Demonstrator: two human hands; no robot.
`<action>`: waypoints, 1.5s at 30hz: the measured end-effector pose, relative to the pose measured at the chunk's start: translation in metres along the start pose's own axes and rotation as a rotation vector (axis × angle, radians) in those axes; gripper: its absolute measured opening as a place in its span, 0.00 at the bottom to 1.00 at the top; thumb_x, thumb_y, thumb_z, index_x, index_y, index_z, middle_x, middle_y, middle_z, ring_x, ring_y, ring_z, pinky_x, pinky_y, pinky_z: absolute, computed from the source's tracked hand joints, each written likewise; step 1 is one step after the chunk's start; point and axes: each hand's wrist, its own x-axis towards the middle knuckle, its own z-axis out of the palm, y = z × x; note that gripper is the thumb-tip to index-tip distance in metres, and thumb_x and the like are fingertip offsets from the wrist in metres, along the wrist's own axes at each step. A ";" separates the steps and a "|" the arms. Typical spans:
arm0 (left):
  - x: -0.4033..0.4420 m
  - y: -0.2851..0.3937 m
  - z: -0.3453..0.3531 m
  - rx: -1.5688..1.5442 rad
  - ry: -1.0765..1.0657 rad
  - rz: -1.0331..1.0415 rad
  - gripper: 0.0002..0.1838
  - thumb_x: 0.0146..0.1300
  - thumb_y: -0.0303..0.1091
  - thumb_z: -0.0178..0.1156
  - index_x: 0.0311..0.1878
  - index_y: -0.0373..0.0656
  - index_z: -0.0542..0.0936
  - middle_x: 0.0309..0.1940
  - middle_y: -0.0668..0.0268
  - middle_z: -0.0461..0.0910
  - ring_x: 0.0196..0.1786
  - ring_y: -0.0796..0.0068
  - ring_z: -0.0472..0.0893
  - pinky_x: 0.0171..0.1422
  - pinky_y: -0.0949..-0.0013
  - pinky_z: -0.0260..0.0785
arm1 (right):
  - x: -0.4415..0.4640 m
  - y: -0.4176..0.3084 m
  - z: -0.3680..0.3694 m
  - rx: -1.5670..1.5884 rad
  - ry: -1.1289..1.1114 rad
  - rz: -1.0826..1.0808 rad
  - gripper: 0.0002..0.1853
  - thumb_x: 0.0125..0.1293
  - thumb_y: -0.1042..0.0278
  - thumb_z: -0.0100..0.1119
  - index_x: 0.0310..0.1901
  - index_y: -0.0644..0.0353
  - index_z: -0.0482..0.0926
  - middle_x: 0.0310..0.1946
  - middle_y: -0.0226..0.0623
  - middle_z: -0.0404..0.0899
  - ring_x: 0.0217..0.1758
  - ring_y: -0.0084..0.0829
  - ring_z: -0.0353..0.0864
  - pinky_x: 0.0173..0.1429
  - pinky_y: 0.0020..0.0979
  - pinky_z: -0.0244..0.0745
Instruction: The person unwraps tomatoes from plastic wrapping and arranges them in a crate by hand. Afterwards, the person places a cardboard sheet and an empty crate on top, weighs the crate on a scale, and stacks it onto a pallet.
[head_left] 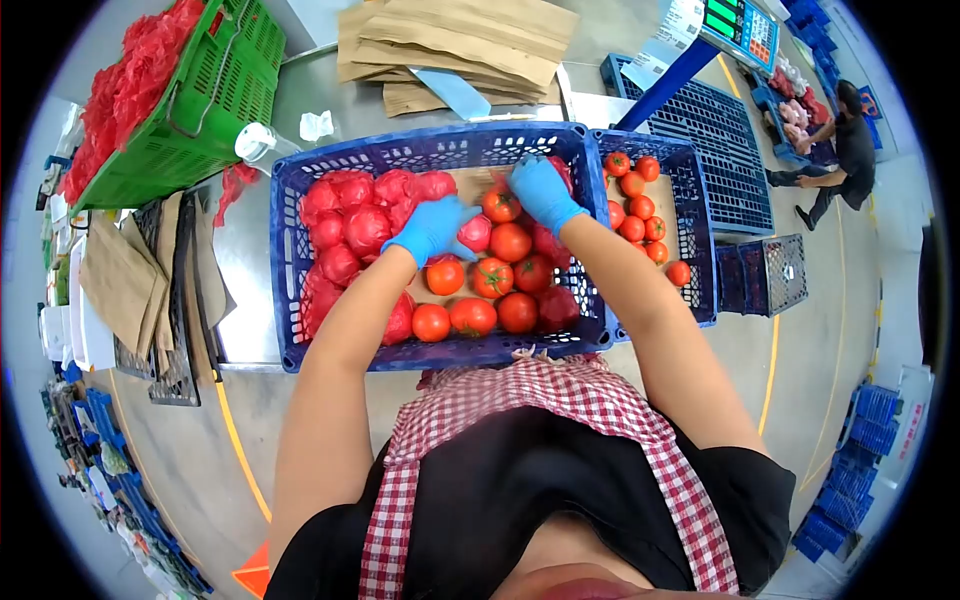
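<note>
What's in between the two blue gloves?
In the head view, a bare tomato and a red-wrapped fruit lie between the left hand and the right hand.

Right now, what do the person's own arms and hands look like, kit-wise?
Left hand and right hand both wear light-blue gloves ending around the wrist; I can't make out any markings. Forearms are bare, with no cables. Black short sleeves cover the upper arms, beside the straps of a red-and-white checked apron.
</note>
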 end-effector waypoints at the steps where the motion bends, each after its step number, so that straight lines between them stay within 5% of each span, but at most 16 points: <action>1: -0.007 0.005 0.005 -0.072 0.002 -0.034 0.38 0.43 0.60 0.67 0.58 0.53 0.73 0.46 0.60 0.78 0.49 0.53 0.76 0.46 0.54 0.72 | 0.003 0.002 -0.004 0.053 -0.038 0.001 0.08 0.55 0.71 0.54 0.36 0.56 0.79 0.33 0.40 0.80 0.39 0.42 0.79 0.41 0.40 0.74; 2: -0.010 0.004 0.015 -0.068 0.087 -0.014 0.34 0.45 0.63 0.63 0.52 0.52 0.76 0.42 0.61 0.79 0.41 0.54 0.79 0.44 0.54 0.72 | 0.000 0.007 -0.016 0.410 0.128 0.158 0.08 0.54 0.71 0.56 0.37 0.59 0.78 0.30 0.44 0.81 0.36 0.46 0.81 0.41 0.41 0.75; 5: -0.015 0.005 0.027 -0.196 0.136 -0.031 0.35 0.48 0.62 0.63 0.55 0.51 0.76 0.42 0.57 0.79 0.44 0.55 0.78 0.45 0.55 0.71 | 0.000 0.027 -0.034 0.969 0.347 0.448 0.10 0.55 0.70 0.55 0.39 0.61 0.77 0.35 0.49 0.80 0.41 0.49 0.79 0.45 0.45 0.74; 11: -0.007 0.001 0.028 -0.398 0.304 -0.320 0.23 0.53 0.57 0.62 0.35 0.44 0.82 0.29 0.55 0.81 0.33 0.54 0.80 0.38 0.57 0.72 | -0.050 0.006 -0.089 0.332 -0.470 0.095 0.10 0.52 0.69 0.55 0.35 0.57 0.83 0.36 0.47 0.80 0.41 0.42 0.80 0.40 0.40 0.75; 15: -0.012 -0.019 -0.022 -0.953 0.739 -0.331 0.17 0.49 0.40 0.71 0.19 0.40 0.76 0.16 0.73 0.72 0.24 0.83 0.68 0.32 0.74 0.65 | -0.066 -0.020 -0.022 0.119 -0.054 0.009 0.07 0.51 0.68 0.56 0.30 0.57 0.82 0.32 0.42 0.75 0.35 0.39 0.76 0.37 0.34 0.73; 17: -0.019 -0.046 -0.038 -0.789 0.879 -0.329 0.16 0.44 0.36 0.73 0.26 0.38 0.76 0.29 0.68 0.75 0.32 0.78 0.73 0.38 0.72 0.68 | -0.061 -0.023 -0.017 0.126 0.081 -0.083 0.06 0.51 0.69 0.56 0.29 0.57 0.82 0.31 0.41 0.76 0.35 0.38 0.76 0.38 0.33 0.72; 19: -0.029 -0.067 -0.042 -0.293 0.768 -0.252 0.21 0.42 0.37 0.72 0.36 0.37 0.74 0.40 0.61 0.74 0.42 0.65 0.76 0.45 0.67 0.70 | -0.057 -0.025 -0.012 0.276 -0.096 0.042 0.06 0.52 0.72 0.54 0.31 0.57 0.79 0.31 0.46 0.77 0.36 0.44 0.78 0.39 0.40 0.73; 21: -0.025 -0.066 -0.019 -0.215 0.564 -0.411 0.28 0.43 0.38 0.71 0.48 0.38 0.74 0.50 0.55 0.72 0.51 0.56 0.75 0.53 0.61 0.71 | -0.053 -0.016 -0.029 0.555 -0.136 0.141 0.07 0.53 0.74 0.52 0.33 0.59 0.78 0.32 0.50 0.78 0.38 0.48 0.79 0.41 0.45 0.73; 25: -0.006 -0.031 0.020 0.118 0.439 -0.333 0.39 0.53 0.48 0.64 0.67 0.52 0.62 0.63 0.57 0.64 0.65 0.48 0.62 0.59 0.56 0.69 | -0.047 -0.001 -0.082 0.808 0.176 0.337 0.11 0.55 0.73 0.53 0.41 0.63 0.73 0.34 0.55 0.78 0.40 0.56 0.77 0.43 0.47 0.72; 29: 0.008 -0.024 0.016 0.126 0.401 -0.408 0.30 0.53 0.49 0.63 0.61 0.59 0.71 0.61 0.65 0.67 0.64 0.51 0.63 0.47 0.59 0.76 | -0.081 -0.013 -0.137 0.557 -0.414 -0.031 0.14 0.55 0.64 0.55 0.40 0.63 0.75 0.33 0.51 0.79 0.37 0.49 0.80 0.41 0.44 0.75; 32: 0.010 -0.028 0.034 0.170 0.572 -0.221 0.17 0.55 0.41 0.62 0.49 0.56 0.79 0.53 0.69 0.74 0.58 0.60 0.71 0.45 0.62 0.76 | -0.119 -0.051 -0.108 0.215 -0.695 -0.252 0.08 0.53 0.63 0.56 0.29 0.53 0.84 0.30 0.37 0.83 0.33 0.37 0.83 0.33 0.39 0.75; 34: 0.011 -0.026 0.038 0.091 0.701 -0.104 0.08 0.54 0.34 0.61 0.39 0.52 0.82 0.44 0.68 0.80 0.51 0.65 0.77 0.44 0.64 0.75 | -0.135 -0.066 -0.067 0.144 -0.596 -0.189 0.08 0.53 0.64 0.56 0.30 0.53 0.84 0.29 0.39 0.82 0.33 0.37 0.83 0.34 0.38 0.75; 38: 0.034 -0.058 0.037 -0.524 0.879 -0.385 0.08 0.56 0.35 0.58 0.35 0.44 0.82 0.32 0.56 0.80 0.38 0.55 0.80 0.42 0.59 0.72 | -0.142 -0.066 -0.055 0.310 -0.441 -0.150 0.07 0.51 0.66 0.56 0.28 0.56 0.83 0.26 0.42 0.81 0.30 0.38 0.82 0.31 0.37 0.74; 41: 0.026 -0.080 0.010 -0.760 0.853 -0.377 0.12 0.56 0.37 0.61 0.37 0.39 0.82 0.35 0.54 0.82 0.39 0.62 0.81 0.45 0.65 0.71 | -0.146 -0.072 -0.037 0.276 -0.285 -0.107 0.07 0.50 0.67 0.56 0.25 0.59 0.82 0.24 0.42 0.80 0.28 0.39 0.81 0.30 0.37 0.73; 43: 0.000 -0.092 -0.001 -1.035 0.908 -0.371 0.12 0.61 0.37 0.62 0.38 0.36 0.80 0.32 0.70 0.79 0.36 0.82 0.73 0.44 0.75 0.68 | -0.140 -0.068 -0.050 0.301 -0.282 -0.096 0.06 0.49 0.68 0.56 0.24 0.60 0.81 0.23 0.43 0.79 0.27 0.39 0.81 0.29 0.37 0.74; 45: -0.031 -0.095 -0.023 -0.961 0.922 -0.411 0.11 0.61 0.36 0.61 0.38 0.36 0.79 0.32 0.71 0.78 0.36 0.83 0.72 0.43 0.77 0.67 | -0.139 -0.061 -0.062 0.379 -0.264 -0.078 0.06 0.48 0.68 0.56 0.24 0.60 0.80 0.23 0.42 0.79 0.27 0.39 0.81 0.29 0.37 0.74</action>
